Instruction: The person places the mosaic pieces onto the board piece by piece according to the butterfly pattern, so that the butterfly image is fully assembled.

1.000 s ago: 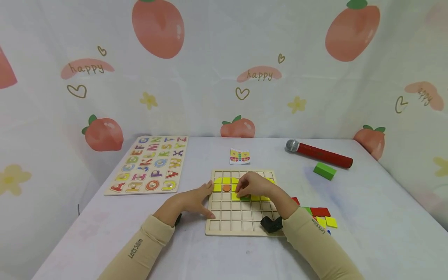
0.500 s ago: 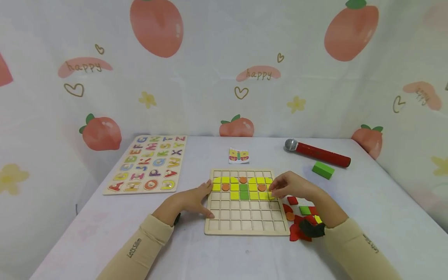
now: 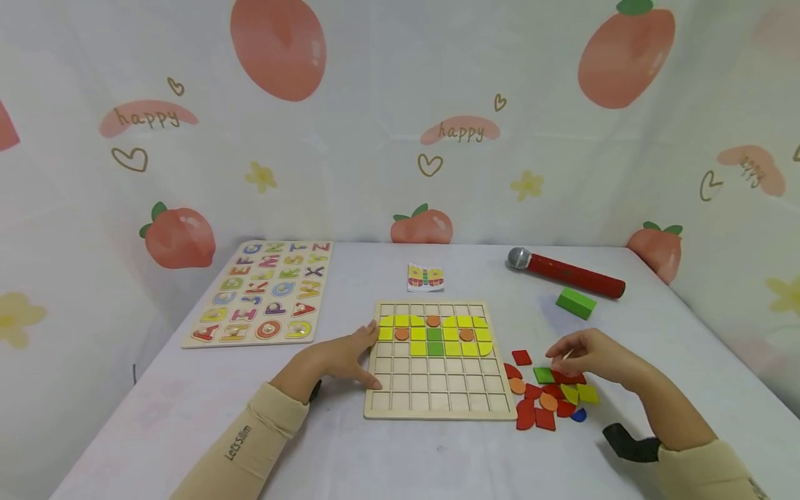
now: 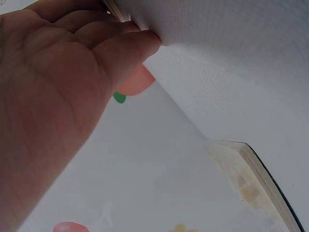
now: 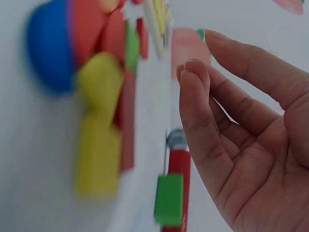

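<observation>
A wooden grid board (image 3: pixel 440 410) lies mid-table, its upper rows filled with yellow tiles (image 3: pixel 417 348), green tiles (image 3: pixel 435 342) and orange discs (image 3: pixel 402 335). My left hand (image 3: pixel 346 355) rests along the board's left edge, fingers extended and thumb spread toward its lower corner. To the right of the board my right hand (image 3: pixel 596 357) hovers over a loose pile of pieces, among them a red square (image 3: pixel 545 419), a yellow square (image 3: pixel 587 394) and a green square (image 3: pixel 543 376). In the right wrist view that hand's fingers (image 5: pixel 195 113) are loosely bent, holding nothing.
Behind the board lies a small butterfly picture card (image 3: pixel 426 286). An alphabet puzzle board (image 3: pixel 215 314) is at left. Farther back on the right are a red-handled microphone (image 3: pixel 578 276) and a green block (image 3: pixel 576 303). A printed curtain (image 3: pixel 350 173) hangs behind the table.
My right hand set a rounded yellow tile at the right end of the board's third row, let go and moved right over the loose pieces. The left hand stayed at the board's edge.
</observation>
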The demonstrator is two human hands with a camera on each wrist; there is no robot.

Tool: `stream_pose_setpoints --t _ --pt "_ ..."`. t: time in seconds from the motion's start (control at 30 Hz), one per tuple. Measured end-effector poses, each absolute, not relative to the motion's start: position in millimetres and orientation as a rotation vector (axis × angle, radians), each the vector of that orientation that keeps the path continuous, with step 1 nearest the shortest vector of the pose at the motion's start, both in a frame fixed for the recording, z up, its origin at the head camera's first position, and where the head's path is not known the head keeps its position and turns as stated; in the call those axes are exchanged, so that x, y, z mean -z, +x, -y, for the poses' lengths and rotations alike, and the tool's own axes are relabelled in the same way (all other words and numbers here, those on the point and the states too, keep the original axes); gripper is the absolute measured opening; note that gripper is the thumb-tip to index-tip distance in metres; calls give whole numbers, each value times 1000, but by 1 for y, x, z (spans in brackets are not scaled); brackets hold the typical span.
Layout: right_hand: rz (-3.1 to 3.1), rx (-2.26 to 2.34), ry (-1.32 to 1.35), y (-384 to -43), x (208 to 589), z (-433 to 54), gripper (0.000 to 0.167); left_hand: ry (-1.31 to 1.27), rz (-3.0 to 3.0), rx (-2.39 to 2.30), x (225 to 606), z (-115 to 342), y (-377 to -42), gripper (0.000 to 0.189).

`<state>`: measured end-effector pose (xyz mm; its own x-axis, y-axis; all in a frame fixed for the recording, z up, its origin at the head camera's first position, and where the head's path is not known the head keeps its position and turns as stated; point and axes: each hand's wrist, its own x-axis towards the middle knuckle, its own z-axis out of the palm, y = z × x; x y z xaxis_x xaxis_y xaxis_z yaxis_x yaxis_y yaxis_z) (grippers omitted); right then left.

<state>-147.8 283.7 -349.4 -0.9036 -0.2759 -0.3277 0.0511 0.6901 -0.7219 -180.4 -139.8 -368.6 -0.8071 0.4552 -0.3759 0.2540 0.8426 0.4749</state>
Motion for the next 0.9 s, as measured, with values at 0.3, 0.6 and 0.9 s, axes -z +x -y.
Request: stream_pose_setpoints --t 0.3,0.6,0.9 --pt "-2533 1061 -14 -125 366 -323 38 513 -2539 -548 370 139 -181 107" --pt "-2532 1084 18 -116 383 -337 46 505 -2529 -550 371 139 -181 108" --pt "-2575 1041 -19 -116 386 -333 46 511 -2533 -549 368 138 -179 107"
